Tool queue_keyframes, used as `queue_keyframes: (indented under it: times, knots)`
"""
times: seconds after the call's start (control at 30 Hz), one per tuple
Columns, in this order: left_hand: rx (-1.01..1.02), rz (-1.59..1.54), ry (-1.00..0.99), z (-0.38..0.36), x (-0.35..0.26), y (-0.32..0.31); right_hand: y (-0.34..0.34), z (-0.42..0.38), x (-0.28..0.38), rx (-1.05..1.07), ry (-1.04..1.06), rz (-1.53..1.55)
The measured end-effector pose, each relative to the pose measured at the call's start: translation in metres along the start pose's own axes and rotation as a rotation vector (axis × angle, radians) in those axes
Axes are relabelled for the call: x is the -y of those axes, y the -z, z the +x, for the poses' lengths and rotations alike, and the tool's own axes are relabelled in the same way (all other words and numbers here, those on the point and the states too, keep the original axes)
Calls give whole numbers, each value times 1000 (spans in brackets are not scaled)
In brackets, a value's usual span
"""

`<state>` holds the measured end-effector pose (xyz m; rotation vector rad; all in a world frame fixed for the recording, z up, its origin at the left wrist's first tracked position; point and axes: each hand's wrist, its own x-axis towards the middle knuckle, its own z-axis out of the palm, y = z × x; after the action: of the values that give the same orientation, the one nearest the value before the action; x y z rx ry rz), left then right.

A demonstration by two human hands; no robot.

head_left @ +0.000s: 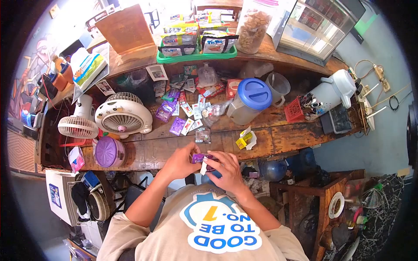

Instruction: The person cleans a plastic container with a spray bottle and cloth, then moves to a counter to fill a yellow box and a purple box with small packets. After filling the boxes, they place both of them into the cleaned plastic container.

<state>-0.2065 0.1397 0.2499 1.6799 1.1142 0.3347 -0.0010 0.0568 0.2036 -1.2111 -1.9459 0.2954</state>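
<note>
A small purple box with pale lettering and a white flap is held between both hands, just in front of my chest at the counter's near edge. My left hand is closed on its left end. From the right, my right hand grips it, the fingers near the white flap. What is inside the box is hidden. Beyond the hands lies a dark flat sachet. Purple sachets and small white-and-red sachets are strewn further back. To the right sits a yellow box with open white flaps.
On the wooden counter stand a blue-lidded pitcher, a white thermos, a red basket, a round white fan and a purple-lidded tub. A green tray of snack packs sits on the upper shelf.
</note>
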Motion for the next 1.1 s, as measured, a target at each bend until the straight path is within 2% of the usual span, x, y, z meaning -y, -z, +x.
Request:
queue_keyframes:
  times: [0.27, 0.33, 0.47, 0.53, 0.57, 0.6, 0.67, 0.7, 0.83, 0.93, 1.0, 1.03, 1.1]
  knots:
    - [85, -94, 53, 6, 15, 1, -5, 1, 0, 26, -34, 80]
    - [98, -398, -27, 9, 23, 2, -4, 0, 0, -37, -119, 117]
    - [64, -332, -90, 31, 34, 20, 0, -2, -3, -78, -142, 79]
    - [-289, 100, -88, 52, 57, 23, 1, -4, -3, -91, -204, 63]
    - [-370, 300, 8, 61, 69, 23, -1, -6, -6, -99, -216, 75]
    - [-366, 300, 6, 69, 93, 20, -2, -6, -6, -101, -220, 72]
    - [-690, 785, -184, 86, 144, 13, -1, -7, -5, -116, -238, 73]
    - [-595, 740, -114, 85, 148, 14, 1, -7, -5, -119, -241, 64]
    - [-560, 766, -117, 79, 161, 18, 4, -12, -3, -119, -255, 54]
    - [-569, 728, -208, 71, 152, 23, 3, -15, -3, -112, -278, 54]
    - [-552, 620, -27, 61, 136, 29, 5, -16, -3, -105, -284, 45]
    - [-551, 619, -29, 56, 126, 32, 6, -15, -3, -105, -270, 37]
    - [-657, 60, -82, 47, 103, 35, 6, -14, -4, -104, -256, 31]
